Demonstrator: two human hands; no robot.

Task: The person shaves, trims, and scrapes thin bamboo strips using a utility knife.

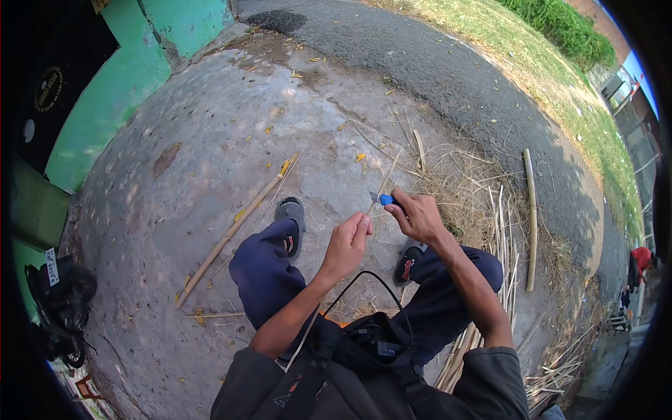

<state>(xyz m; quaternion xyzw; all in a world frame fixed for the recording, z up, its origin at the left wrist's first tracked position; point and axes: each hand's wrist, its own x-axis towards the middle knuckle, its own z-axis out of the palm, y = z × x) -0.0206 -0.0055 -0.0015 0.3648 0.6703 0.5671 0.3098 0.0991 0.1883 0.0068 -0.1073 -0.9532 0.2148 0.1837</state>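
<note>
My left hand (346, 245) is closed around a thin bamboo strip (390, 170), pinching it near the fingertips. One end of the strip points forward over the ground, and the rest seems to run back past my left forearm. In my closed right hand (420, 215) is a blue utility knife (386, 200), its short blade against or very close to the strip just ahead of my left fingers. Whether the blade is cutting in cannot be made out.
A bamboo pole (234, 227) lies on the concrete to the left, and another pole (530, 220) to the right. Fine shavings (458, 185) and long split strips (500, 252) lie by my right leg. A parked motorcycle (63, 301) stands far left; a person in red (640, 259) is far right.
</note>
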